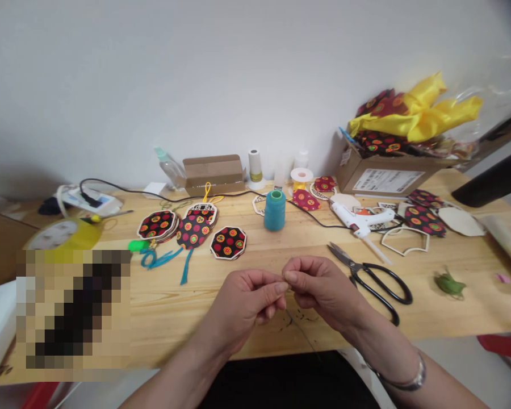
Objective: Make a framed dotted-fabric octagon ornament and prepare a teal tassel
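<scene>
My left hand [251,298] and my right hand [321,289] meet above the front of the table, thumbs and fingers pinched together. A thin thread [300,326] hangs below them towards my lap, and its upper end disappears between the fingertips. Just beyond my hands stands a teal thread spool [275,211]. To the right of my right hand lie black-handled scissors [368,275], blades pointing away from me. An octagonal fabric-covered piece [229,243] rests on the wood to the left of the spool.
Decorated pieces with teal tassels [195,230] lie at left. Along the right are a white glue gun [360,218], green thread bundle [450,284] and wooden frame [404,241]. A cardboard box [383,173] full of fabric stands behind. A black cable [153,197] crosses the back.
</scene>
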### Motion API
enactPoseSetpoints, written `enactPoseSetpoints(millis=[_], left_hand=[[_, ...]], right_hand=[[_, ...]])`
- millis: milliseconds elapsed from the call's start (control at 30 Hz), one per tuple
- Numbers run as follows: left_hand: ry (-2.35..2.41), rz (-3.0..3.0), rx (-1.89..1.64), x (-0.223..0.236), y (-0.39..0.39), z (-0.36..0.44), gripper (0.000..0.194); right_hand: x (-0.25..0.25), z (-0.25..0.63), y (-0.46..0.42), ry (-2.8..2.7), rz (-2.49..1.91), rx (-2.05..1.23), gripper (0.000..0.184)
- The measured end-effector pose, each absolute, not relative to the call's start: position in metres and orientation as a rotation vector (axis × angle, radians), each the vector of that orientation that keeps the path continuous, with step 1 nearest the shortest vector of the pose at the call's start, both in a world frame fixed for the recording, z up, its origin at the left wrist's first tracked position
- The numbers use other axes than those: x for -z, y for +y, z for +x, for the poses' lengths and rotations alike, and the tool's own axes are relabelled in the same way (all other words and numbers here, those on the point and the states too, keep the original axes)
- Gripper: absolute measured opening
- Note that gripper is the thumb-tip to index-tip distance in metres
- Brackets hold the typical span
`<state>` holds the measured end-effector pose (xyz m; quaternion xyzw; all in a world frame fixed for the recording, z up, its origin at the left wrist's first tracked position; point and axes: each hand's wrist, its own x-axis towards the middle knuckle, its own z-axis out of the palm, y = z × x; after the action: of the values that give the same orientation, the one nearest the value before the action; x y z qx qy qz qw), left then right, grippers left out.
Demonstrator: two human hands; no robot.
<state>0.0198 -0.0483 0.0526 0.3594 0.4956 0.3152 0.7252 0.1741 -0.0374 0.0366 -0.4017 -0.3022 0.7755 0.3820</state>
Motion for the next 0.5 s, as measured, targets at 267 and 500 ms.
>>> enactPoseSetpoints(millis=[267,500], left_hand=[[1.077,0.773,-0.748,-0.0534,-0.0471,0.0210,0.020],[1.062,0.752,-0.726,-0.0547,-0.0474,0.0211,0.023]], right_hand=[[-0.0364,0.1724,-0.0387,-0.791,-0.994,-1.915,0.020],[-0.0288,0.1736,-0.0376,-0.648,-0.874,-2.062,0.022]])
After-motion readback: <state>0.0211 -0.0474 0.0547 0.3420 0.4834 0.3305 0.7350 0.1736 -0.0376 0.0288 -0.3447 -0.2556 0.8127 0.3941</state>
